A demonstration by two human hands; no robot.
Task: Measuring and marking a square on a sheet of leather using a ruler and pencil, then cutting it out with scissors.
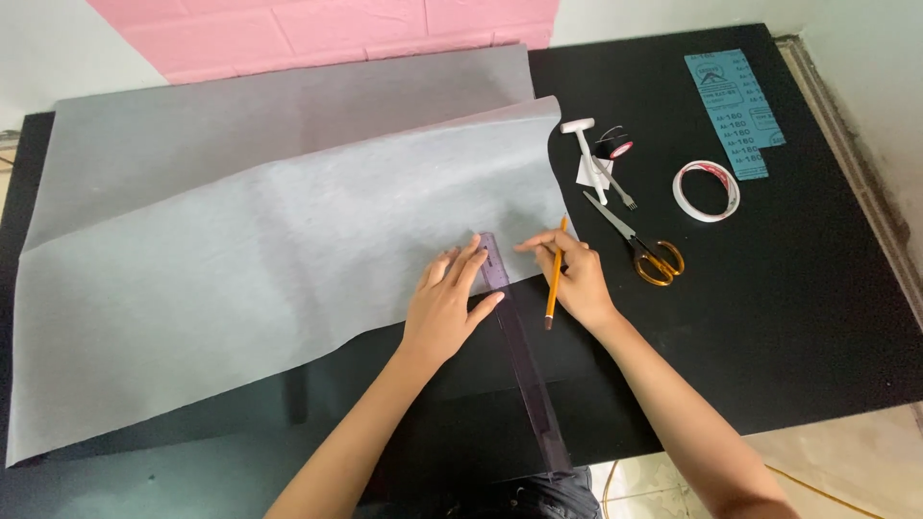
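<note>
A large grey sheet of fabric or paper (240,221) lies spread over the black table (788,317), folded over at the back. My left hand (447,303) presses flat on a dark see-through ruler (524,370) that runs from the sheet's right edge down to the table's front edge. My right hand (577,274) holds an orange pencil (555,279), its point near the sheet's edge just right of the ruler's top end.
Yellow-handled scissors (642,248) lie right of my right hand. Behind them are a small white tool (588,154), a small spool (613,146), a roll of white tape (706,189) and a teal sandpaper sheet (735,111). A pink wall is behind.
</note>
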